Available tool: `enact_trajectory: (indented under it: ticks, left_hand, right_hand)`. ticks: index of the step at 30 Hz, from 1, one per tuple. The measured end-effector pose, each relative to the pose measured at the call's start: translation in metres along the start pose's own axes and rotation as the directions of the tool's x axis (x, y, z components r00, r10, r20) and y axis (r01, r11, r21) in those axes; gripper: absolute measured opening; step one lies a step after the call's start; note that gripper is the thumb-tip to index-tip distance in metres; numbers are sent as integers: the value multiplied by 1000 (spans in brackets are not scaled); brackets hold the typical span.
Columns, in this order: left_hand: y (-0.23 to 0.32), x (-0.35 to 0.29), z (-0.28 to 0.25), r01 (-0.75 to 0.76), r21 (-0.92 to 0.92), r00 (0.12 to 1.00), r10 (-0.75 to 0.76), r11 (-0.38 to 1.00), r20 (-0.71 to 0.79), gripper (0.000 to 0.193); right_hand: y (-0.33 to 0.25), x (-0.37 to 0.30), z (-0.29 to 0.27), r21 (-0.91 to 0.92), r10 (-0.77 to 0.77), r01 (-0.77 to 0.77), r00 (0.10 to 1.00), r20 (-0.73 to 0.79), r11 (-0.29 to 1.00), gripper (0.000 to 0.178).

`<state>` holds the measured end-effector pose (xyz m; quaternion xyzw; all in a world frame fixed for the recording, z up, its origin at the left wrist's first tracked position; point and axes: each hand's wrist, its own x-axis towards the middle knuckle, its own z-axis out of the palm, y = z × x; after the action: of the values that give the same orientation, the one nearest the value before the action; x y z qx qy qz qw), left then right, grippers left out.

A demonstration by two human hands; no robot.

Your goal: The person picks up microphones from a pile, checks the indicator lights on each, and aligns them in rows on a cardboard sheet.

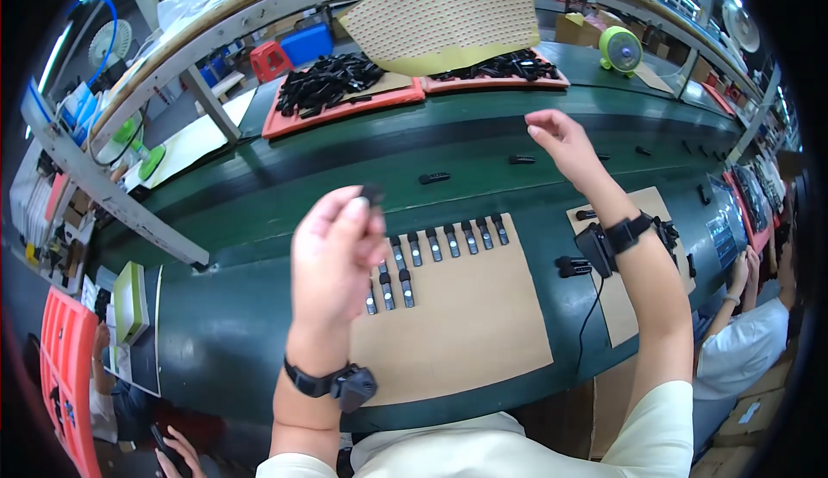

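My left hand [332, 249] is closed, pinching a small black piece [372, 193] between thumb and fingertips; its exact kind is partly hidden. Below it, a brown cardboard sheet [466, 323] bears two rows of small dark devices [407, 288] with rounded black tops, like clip-on microphones. My right hand [565, 142] stretches out over the green bench, fingers slightly apart, with nothing visible in them. Nearest to it, a loose black device [522, 160] lies on the dark strip. Another black device [435, 178] lies further left, between my hands. Both wrists wear black strapped units.
Red trays heaped with black parts [332, 81] stand at the back under a hanging dotted yellow sheet [448, 17]. On the right, a second cardboard piece [623, 314] holds more black parts and a cable. A green fan [621, 49] stands beyond. Co-workers' hands [746, 271] show at both sides.
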<state>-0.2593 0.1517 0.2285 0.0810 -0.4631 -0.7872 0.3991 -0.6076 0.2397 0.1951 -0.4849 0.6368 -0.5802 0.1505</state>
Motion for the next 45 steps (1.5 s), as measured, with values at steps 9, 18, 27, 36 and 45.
enact_trajectory:
  ticks: [9, 18, 27, 36, 45]
  left_hand:
    - [102, -89, -106, -227, 16, 929, 222, 974, -296, 26]
    - [145, -133, -106, -341, -47, 912, 318, 939, -259, 35]
    - [144, -132, -90, -347, -30, 916, 331, 938, -228, 36]
    - [202, -136, -80, 9, -39, 985, -16, 999, -173, 27]
    - [199, -134, -107, -436, -203, 895, 400, 877, -198, 39]
  right_hand:
    - [135, 40, 29, -798, 78, 100, 981, 180, 594, 37]
    - [156, 62, 35, -827, 217, 127, 933, 287, 548, 26]
    - [79, 76, 100, -681, 93, 203, 924, 371, 704, 27]
    - [61, 73, 118, -575, -53, 332, 893, 446, 748, 27]
    - [66, 79, 158, -568, 38, 294, 866, 499, 769, 24]
